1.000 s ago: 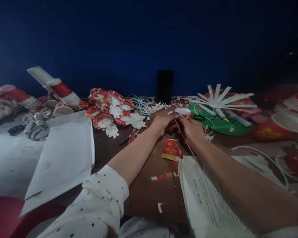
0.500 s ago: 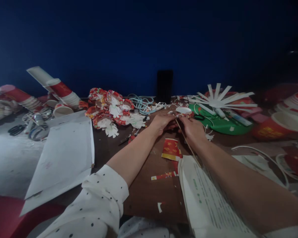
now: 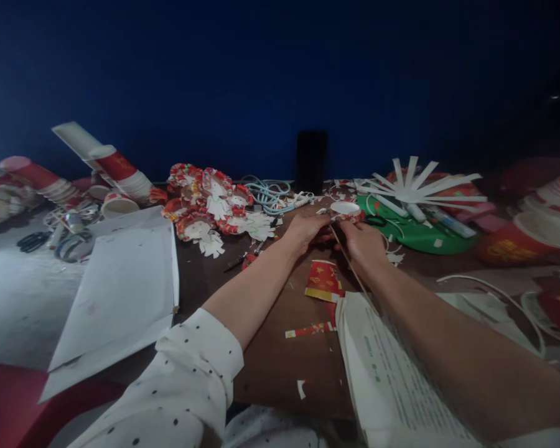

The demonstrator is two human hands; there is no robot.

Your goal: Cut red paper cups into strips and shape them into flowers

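Left hand [image 3: 305, 234] and right hand [image 3: 364, 249] together at a stick [image 3: 351, 266], grasp unclear, paper [image 3: 392, 373] with unreadable print, cup [image 3: 518, 244] with blurred gold lettering

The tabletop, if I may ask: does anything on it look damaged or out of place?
A white scrap and red patterned strip lie loose on the tabletop, nearer the camera than the right hand, looking like stray offcuts.
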